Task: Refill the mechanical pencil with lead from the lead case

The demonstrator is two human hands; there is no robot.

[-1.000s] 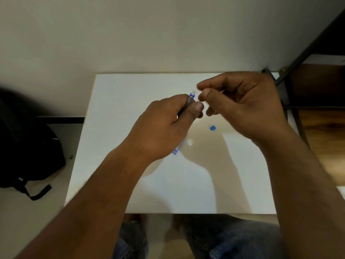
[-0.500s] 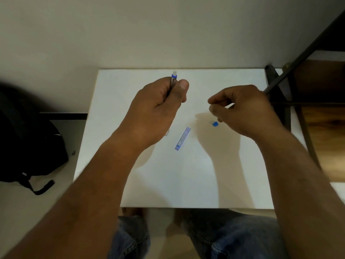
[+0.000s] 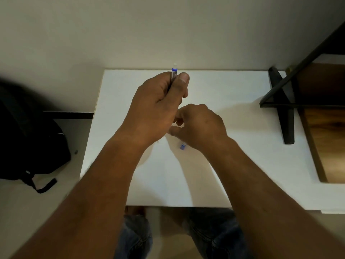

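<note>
Fingers of left hand [image 3: 158, 105] closed around slim blue-banded mechanical pencil [image 3: 174, 73], upright above far edge of white rectangular surface [image 3: 233, 161]. Right hand [image 3: 199, 126] lowered just beside it, fingertips pinched; contents hidden. Blue-ended lead case [image 3: 182, 146] mostly covered by right wrist. Black backpack [image 3: 31, 139] on floor left; black metal frame [image 3: 283, 103] right.

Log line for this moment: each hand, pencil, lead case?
left hand: gripping blue-tipped mechanical pencil upright | right hand: fingers curled low over white table | blue-ended lead case: mostly hidden under right hand

White table [image 3: 233, 86], maybe lead case [image 3: 182, 146]
</note>
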